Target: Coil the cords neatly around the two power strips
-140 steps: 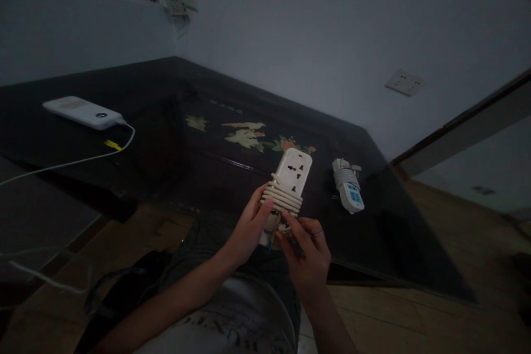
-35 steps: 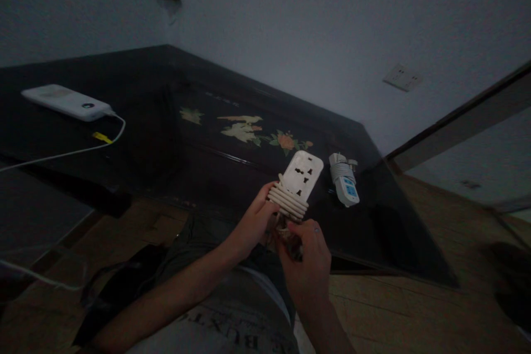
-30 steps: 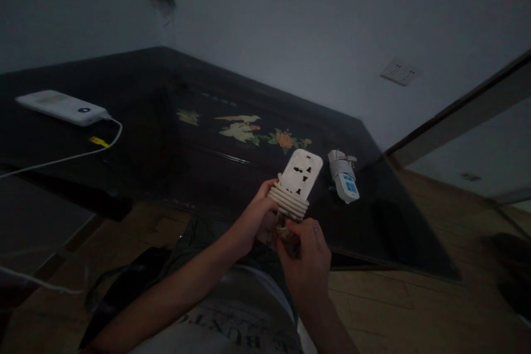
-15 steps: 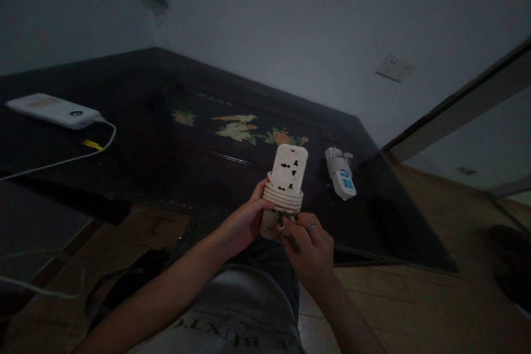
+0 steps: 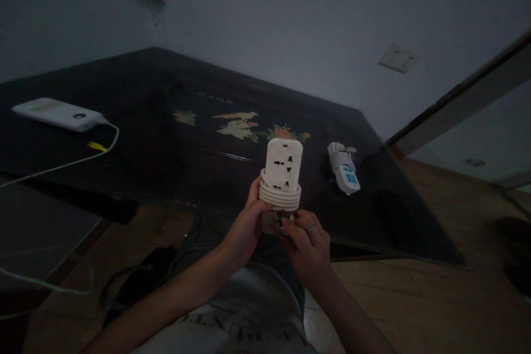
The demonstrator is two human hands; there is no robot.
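A white power strip (image 5: 284,163) is held up over the front edge of the dark table, its socket face toward me. Its white cord (image 5: 279,198) is wound in several turns around the middle. My left hand (image 5: 248,224) grips the strip from the left, thumb below the coil. Closed at the strip's lower end, my right hand (image 5: 307,243) has its fingertips pinched near the plug end of the cord; what exactly lies between them is too dark to make out. A ring shows on one right finger.
A second power strip (image 5: 345,168), white with blue sockets and a wound cord, lies on the dark table (image 5: 398,215) to the right. At the left lies a white device (image 5: 62,114) with a cable and yellow tag (image 5: 97,146). Wall sockets (image 5: 398,58) sit behind.
The view has shifted slightly. The held power strip has come a little left and stands more upright toward me. Both hands keep their places on it.
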